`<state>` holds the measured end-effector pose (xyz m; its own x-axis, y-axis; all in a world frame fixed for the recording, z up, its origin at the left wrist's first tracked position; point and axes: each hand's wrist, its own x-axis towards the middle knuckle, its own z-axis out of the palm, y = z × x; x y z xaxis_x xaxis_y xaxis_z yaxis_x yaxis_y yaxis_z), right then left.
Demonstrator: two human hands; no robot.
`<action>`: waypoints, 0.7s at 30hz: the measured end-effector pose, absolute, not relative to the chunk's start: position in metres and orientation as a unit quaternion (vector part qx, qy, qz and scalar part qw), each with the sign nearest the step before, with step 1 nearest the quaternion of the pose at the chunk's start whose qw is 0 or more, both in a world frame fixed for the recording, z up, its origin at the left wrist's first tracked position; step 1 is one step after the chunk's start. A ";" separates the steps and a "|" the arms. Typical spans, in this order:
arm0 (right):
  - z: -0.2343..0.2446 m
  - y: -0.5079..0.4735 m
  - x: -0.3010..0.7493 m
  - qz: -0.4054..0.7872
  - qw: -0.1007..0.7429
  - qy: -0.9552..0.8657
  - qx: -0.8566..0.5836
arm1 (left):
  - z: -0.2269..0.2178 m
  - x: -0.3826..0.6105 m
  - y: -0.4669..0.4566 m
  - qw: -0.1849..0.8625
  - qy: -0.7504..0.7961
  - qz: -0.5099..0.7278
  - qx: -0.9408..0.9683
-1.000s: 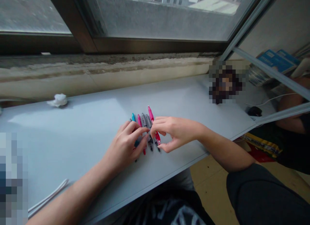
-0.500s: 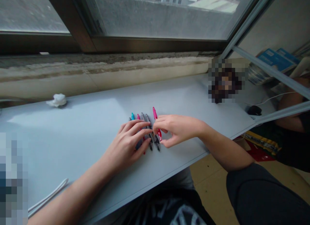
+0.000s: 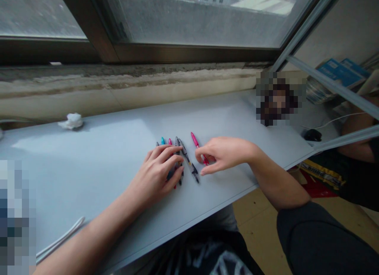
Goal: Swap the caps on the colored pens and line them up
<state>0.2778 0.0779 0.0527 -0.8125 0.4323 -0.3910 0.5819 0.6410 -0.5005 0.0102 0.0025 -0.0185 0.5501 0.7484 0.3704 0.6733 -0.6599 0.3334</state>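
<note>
My left hand [image 3: 161,166] lies palm down across a row of pens, fingers stretched and a little apart. Under and beyond its fingers show the tips of a teal pen [image 3: 162,140], a pink pen [image 3: 169,141] and a grey pen [image 3: 177,141]. A clear pen with a black clip [image 3: 189,161] lies slanted between my hands, one end near my left fingertips. Another pink pen [image 3: 194,139] lies farther right, its lower part partly behind my right fingers. Above it, my right hand [image 3: 223,154] has bent fingers with the thumb apart; whether they touch it is unclear.
On the white desk [image 3: 118,156], a crumpled white tissue [image 3: 72,121] lies near the wall and a white cable [image 3: 63,237] at the left. A metal frame [image 3: 340,89] stands at the right, with a black mouse [image 3: 313,135] and a person's arm [image 3: 355,117] beyond it.
My right hand and the pink pen beside it have shifted right, away from the row. The clear pen's lower end has swung slightly right, apart from the others. My left hand stays nearly still.
</note>
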 end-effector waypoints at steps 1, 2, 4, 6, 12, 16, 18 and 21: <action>0.053 0.078 0.278 -0.320 0.115 0.892 0.297 | -0.019 0.010 0.002 0.072 0.408 0.244 0.877; 0.053 0.077 0.277 -0.319 0.106 0.889 0.310 | -0.019 0.010 0.002 0.065 0.411 0.240 0.877; 0.053 0.075 0.274 -0.295 0.078 0.895 0.325 | -0.018 0.011 0.002 0.045 0.417 0.234 0.877; 0.051 0.071 0.269 -0.255 0.052 0.908 0.328 | -0.018 0.011 0.001 0.027 0.427 0.229 0.874; 0.046 0.051 0.252 -0.142 0.079 0.929 0.333 | -0.020 0.013 -0.001 0.001 0.453 0.226 0.862; 0.047 0.045 0.245 -0.126 0.112 0.917 0.361 | -0.022 0.013 -0.001 0.006 0.456 0.230 0.860; 0.048 0.045 0.244 -0.141 0.121 0.902 0.389 | -0.023 0.012 0.000 0.011 0.456 0.231 0.859; 0.049 0.047 0.244 -0.192 0.109 0.880 0.421 | -0.024 0.012 0.000 0.008 0.455 0.230 0.860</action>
